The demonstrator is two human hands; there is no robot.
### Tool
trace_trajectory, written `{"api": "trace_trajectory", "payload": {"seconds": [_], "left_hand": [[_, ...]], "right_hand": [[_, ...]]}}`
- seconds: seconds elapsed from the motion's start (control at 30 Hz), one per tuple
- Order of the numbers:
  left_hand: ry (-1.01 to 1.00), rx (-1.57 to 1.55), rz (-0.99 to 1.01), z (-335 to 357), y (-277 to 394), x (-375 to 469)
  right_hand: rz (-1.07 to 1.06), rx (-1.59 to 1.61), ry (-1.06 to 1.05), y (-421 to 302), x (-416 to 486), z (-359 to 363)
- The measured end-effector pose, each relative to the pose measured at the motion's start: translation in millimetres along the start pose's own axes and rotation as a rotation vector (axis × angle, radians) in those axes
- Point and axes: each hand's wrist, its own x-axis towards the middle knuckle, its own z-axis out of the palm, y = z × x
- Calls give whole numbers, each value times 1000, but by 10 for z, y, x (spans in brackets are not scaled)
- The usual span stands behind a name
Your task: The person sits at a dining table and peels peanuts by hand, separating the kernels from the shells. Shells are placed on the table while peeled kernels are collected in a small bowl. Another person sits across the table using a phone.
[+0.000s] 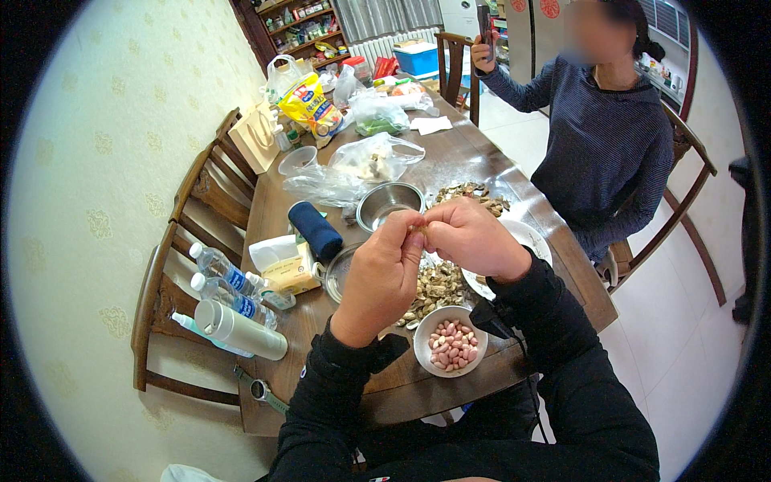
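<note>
My left hand (385,268) and my right hand (468,238) meet above the table, their fingertips pinching a small tan peanut (420,230). Fingers hide most of it, so whether its shell is whole cannot be seen. Below my hands lies a heap of peanut shells (443,286). A white bowl (421,343) with pink-skinned peanut kernels (455,346) stands near the table's front edge. Just beyond my hands is a stainless steel bowl (385,203). A white plate (536,238) sits partly behind my right wrist, and a second pile of peanuts or shells (476,196) lies farther back.
To the left are a tissue pack (295,271), a dark blue cylinder (316,232), plastic water bottles (232,274), a pale green tumbler (247,331) and a wristwatch (260,390). Plastic bags (376,158) crowd the table's far half. At right, a person (608,138) holds up a phone (485,33).
</note>
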Motion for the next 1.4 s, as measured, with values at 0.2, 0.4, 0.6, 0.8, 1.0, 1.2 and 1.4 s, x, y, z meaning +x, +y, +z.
{"api": "trace_trajectory", "payload": {"seconds": [0.2, 0.4, 0.6, 0.8, 1.0, 1.2, 1.4], "left_hand": [[1, 9, -8, 4, -4, -8], [-9, 18, -20, 18, -33, 1], [-36, -127, -17, -23, -85, 21], [-56, -195, -19, -94, -86, 32], [-48, -121, 35, -126, -65, 53], [-6, -140, 68, -111, -56, 73], [34, -245, 5, -91, -73, 51]], "right_hand": [[-12, -20, 2, -15, -8, 1], [18, 2, 22, -27, 1, 20], [161, 352, -38, -111, -43, -3], [151, 436, -138, -125, -73, -78], [112, 461, -169, -133, -75, -88], [86, 401, -117, -205, -100, -52], [55, 377, -142, -193, -92, -57]]}}
